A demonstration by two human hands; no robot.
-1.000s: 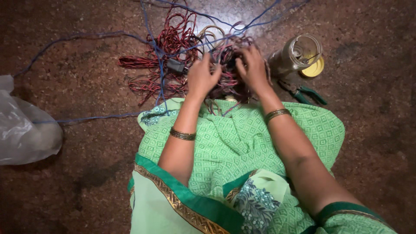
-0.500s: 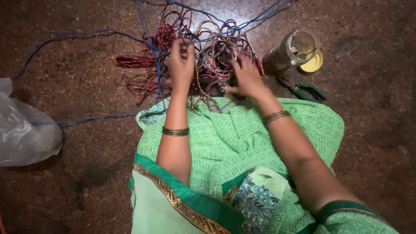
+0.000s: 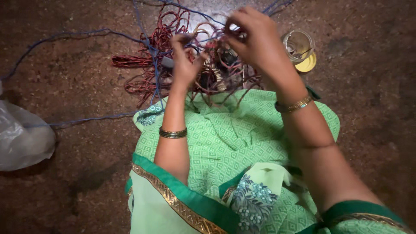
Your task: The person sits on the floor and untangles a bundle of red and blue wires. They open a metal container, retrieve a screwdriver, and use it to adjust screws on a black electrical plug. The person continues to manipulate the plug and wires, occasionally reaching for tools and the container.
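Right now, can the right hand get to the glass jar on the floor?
Probably yes. The right hand is raised in the tangled wires, just beside the glass jar, with nothing between them. But its fingers look busy gripping wires, so it would need to let go first.

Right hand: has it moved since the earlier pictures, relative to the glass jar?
Yes. The right hand has lifted off the wire tangle, now raised level with the glass jar.
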